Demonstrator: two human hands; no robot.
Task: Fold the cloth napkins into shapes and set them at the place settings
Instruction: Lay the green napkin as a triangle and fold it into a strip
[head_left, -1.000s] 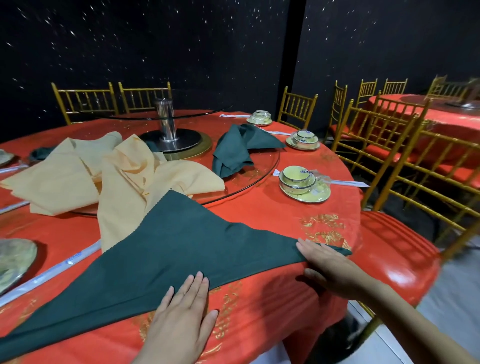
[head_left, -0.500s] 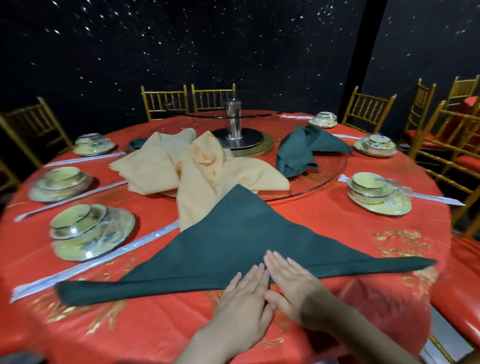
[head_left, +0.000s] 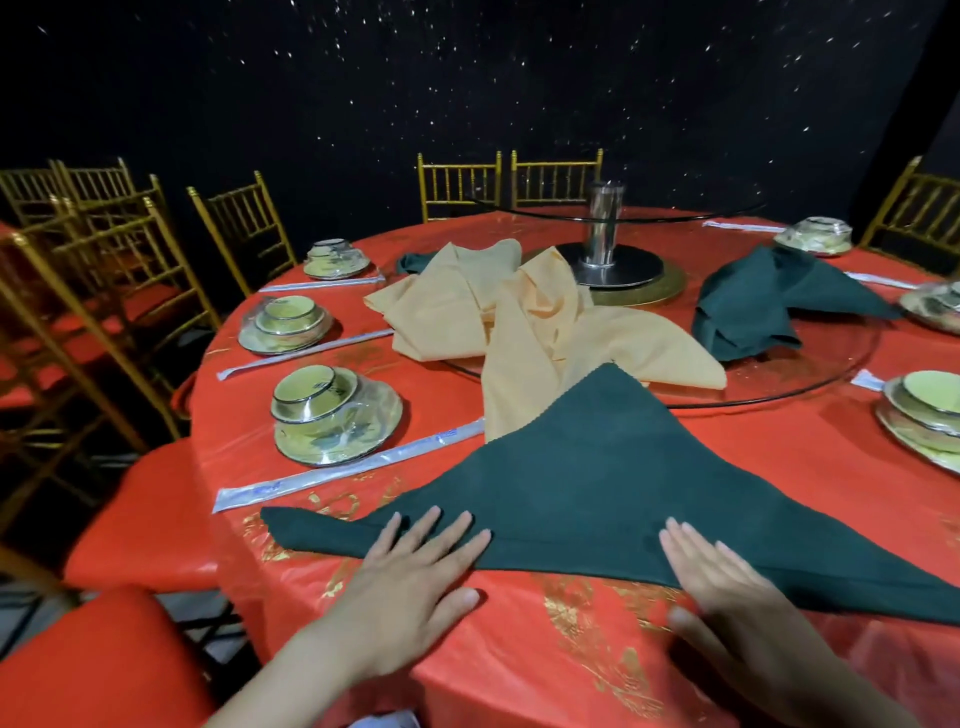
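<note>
A dark green napkin (head_left: 587, 478), folded into a wide triangle, lies flat on the red tablecloth (head_left: 519, 649) with its long edge toward me and its tip pointing at the glass turntable. My left hand (head_left: 415, 577) lies flat with straight fingers on the left part of that long edge. My right hand (head_left: 727, 597) lies flat on the same edge further right. Several loose yellow napkins (head_left: 519, 322) are heaped beyond the tip, and another green napkin (head_left: 769, 306) is crumpled on the turntable.
Plastic-wrapped bowl-and-plate sets (head_left: 332, 410) with wrapped chopsticks (head_left: 353, 467) ring the table on the left; more sets (head_left: 924, 410) stand on the right. A glass turntable (head_left: 810, 379) with a steel post (head_left: 602, 228) fills the centre. Gold chairs (head_left: 244, 228) surround the table.
My hands have slid apart along the napkin's long edge, the left one leftward and the right one rightward. The camera view has turned left, showing more of the left place settings.
</note>
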